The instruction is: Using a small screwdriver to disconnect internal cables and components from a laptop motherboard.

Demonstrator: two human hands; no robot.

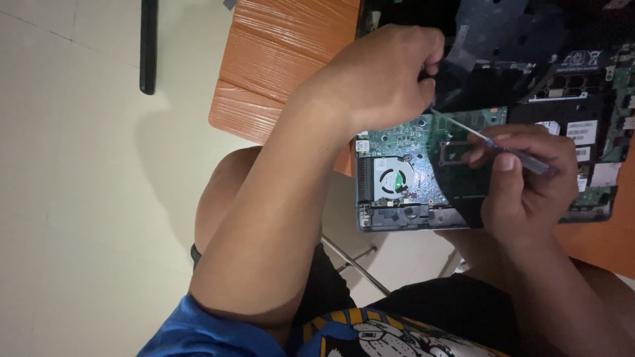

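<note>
Meanwhile hands (522, 192) hold thin metal screwdriver (493, 142) (green circuit board (403, 135)).

An opened laptop (529, 132) is laid base-up at the edge of the orange worktop (278, 59), its green circuit board and round fan exposed. A slim screwdriver (489, 142) is held slanted over the board, tip lowered.
</note>
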